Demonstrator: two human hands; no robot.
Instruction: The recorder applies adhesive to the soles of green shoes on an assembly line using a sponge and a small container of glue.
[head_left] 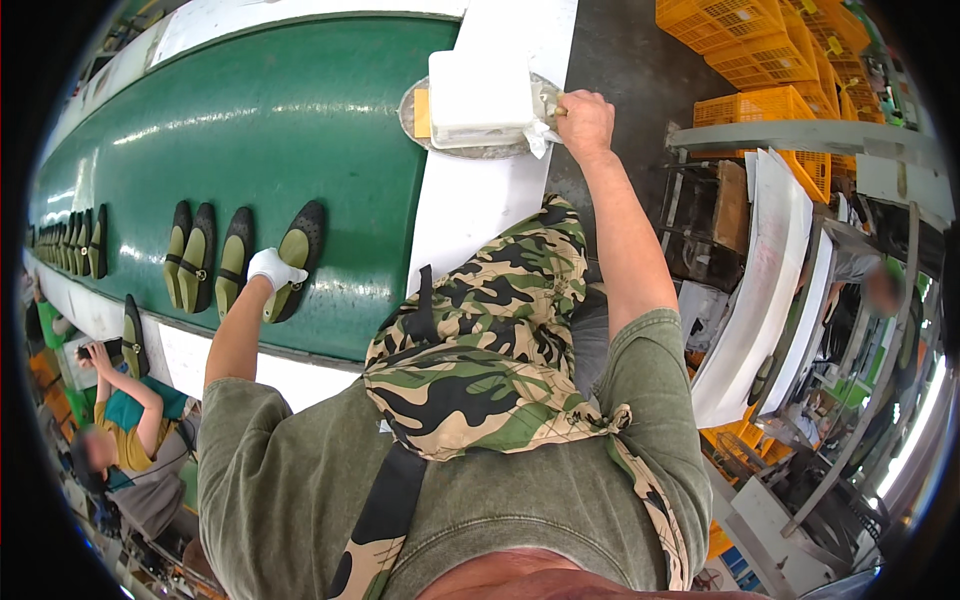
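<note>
My left hand [274, 270], in a white glove, is closed on the side of a green flat shoe [296, 248] with a dark toe and a strap with a metal trim. The shoe lies on a green conveyor belt [345, 120]. My bare right hand [588, 122] is closed around a thin yellowish handle [560, 111]; its far end is hidden. Beside that hand is a white rectangular tub [482, 100] on an oval grey plate [410, 112]. Crumpled white material [541, 136] hangs at the plate's edge.
Several similar shoes [234, 258] lie left of my gloved hand, with a farther row [90, 243] along the belt. A white ledge [465, 205] borders the belt. Orange crates [745, 60] are stacked at the right. At the left, a person [140, 425] works beside the belt.
</note>
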